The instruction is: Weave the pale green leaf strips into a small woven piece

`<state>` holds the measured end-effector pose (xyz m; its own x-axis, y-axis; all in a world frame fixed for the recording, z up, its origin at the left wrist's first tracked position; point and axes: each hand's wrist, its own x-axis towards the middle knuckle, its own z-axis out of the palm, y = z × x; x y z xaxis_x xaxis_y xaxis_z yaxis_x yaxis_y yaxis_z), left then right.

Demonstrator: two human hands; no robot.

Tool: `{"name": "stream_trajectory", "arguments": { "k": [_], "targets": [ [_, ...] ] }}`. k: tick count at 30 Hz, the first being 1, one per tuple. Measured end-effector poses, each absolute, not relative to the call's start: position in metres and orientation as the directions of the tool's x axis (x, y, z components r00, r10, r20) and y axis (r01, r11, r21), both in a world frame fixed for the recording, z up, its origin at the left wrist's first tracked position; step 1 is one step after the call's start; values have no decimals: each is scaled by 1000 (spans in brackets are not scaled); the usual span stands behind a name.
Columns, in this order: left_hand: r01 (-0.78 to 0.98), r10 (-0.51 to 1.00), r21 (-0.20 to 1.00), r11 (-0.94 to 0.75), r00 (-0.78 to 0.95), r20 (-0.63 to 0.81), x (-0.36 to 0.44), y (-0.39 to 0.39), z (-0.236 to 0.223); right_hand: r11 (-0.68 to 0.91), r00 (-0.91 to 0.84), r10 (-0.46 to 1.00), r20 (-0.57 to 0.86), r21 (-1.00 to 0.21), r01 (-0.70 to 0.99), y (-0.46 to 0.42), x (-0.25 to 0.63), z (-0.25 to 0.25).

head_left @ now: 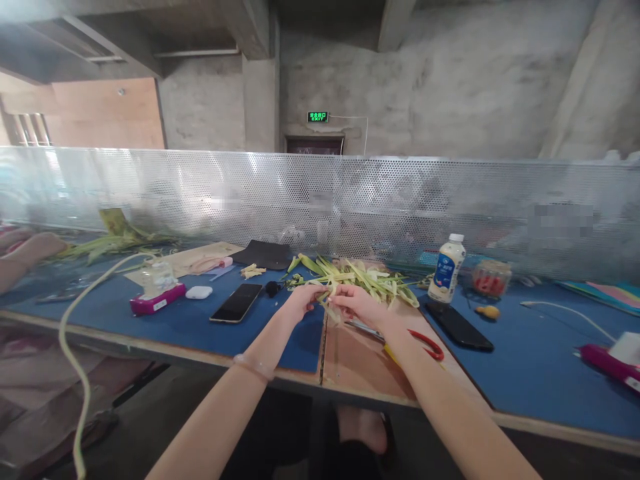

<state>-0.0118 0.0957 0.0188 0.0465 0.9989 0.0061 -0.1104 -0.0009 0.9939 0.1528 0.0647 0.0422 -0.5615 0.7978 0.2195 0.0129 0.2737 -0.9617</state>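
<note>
Close together over the table's front middle, my left hand (304,298) and my right hand (361,305) both pinch a pale green strip of husk (327,300). Its lower part hangs between my fingers. Just behind them lies a loose heap of light green and yellowish husk strips (373,280), which look like corn husk. Red-handled scissors (430,343) rest on the bare wooden board (360,363), partly hidden under my right forearm. The fingertips are small in view, so the exact grip is hard to make out.
To the left are a phone (237,303), a white earbud case (199,293) and a purple power strip (157,300) with a cable. On the right stand a bottle (447,270) and a jar (491,279), near a black phone (459,325). Another person's hand (43,247) is at far left.
</note>
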Motion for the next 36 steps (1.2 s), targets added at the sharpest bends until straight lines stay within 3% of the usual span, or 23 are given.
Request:
{"name": "stream_trajectory", "arguments": {
  "k": [9, 17, 30, 36],
  "targets": [
    [-165, 978, 982, -94, 167, 122, -9, 99, 13, 259, -497, 826, 265, -962, -83, 66, 150, 43],
    [-218, 985, 975, -38, 159, 74, -8, 92, 17, 265, -419, 860, 291, -957, -121, 75, 147, 34],
    [-145, 993, 989, 23, 118, -6, -10, 86, 21, 475, -349, 855, 384, -850, 227, 79, 142, 27],
    [-141, 996, 990, 18, 85, -6, -9, 88, 20, 631, -338, 771, 539, -720, 290, 71, 138, 31]
  ]
}}
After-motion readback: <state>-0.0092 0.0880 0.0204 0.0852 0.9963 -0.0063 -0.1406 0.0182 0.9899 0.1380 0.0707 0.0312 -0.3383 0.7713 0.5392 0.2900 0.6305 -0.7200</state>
